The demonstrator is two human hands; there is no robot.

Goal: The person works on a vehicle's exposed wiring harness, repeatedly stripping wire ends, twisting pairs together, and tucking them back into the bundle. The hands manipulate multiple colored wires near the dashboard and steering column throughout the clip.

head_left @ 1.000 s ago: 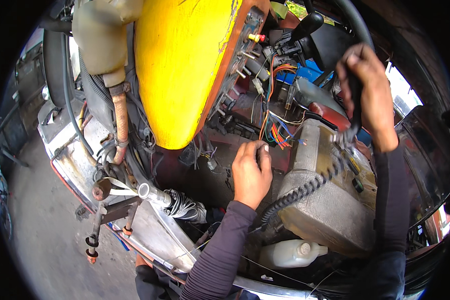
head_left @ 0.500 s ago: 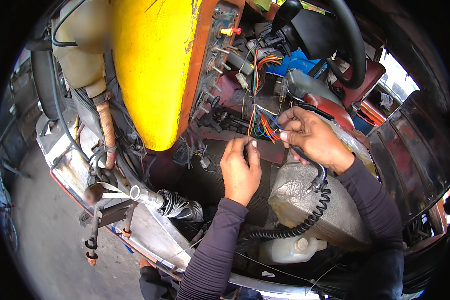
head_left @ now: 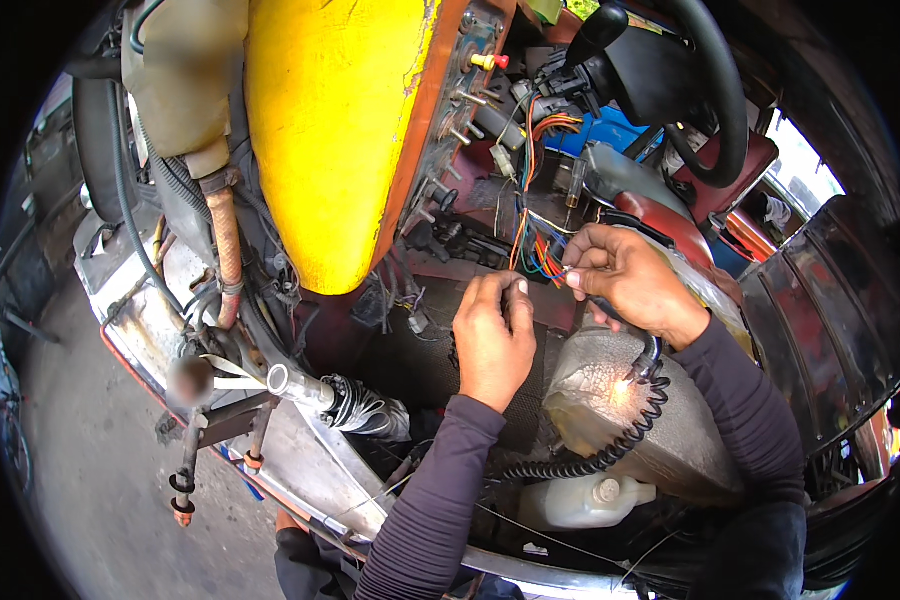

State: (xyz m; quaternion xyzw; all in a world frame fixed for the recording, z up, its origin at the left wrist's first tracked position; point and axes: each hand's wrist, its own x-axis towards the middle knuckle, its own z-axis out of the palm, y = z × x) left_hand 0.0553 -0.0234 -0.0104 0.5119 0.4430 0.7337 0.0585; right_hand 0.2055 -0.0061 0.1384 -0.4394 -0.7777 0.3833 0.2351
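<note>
My left hand [head_left: 495, 335] is closed in a pinch, with a thin orange wire [head_left: 518, 245] running down to its fingertips. Opposite it, my right hand [head_left: 635, 285] pinches the end of a wire from the multicoloured wire bundle [head_left: 545, 257]. A black tube passes under that hand's palm and curves down to a black coiled cord [head_left: 652, 410]. Beside the coil, a small warm light [head_left: 625, 391] glows over the worn grey cover [head_left: 690, 430]. The exact wire tip in my right fingers is too small to make out.
A yellow panel [head_left: 330, 130] with an orange edge and switches [head_left: 460, 120] stands ahead. The steering wheel [head_left: 725, 100] is at the upper right. A white plastic jug [head_left: 580, 503] lies near me. A metal tube [head_left: 300, 388] with wrapped wire is at the left.
A light has come on beside the coiled cord. My left hand has shifted slightly right, and the view has moved a little. Both hands keep their pinch.
</note>
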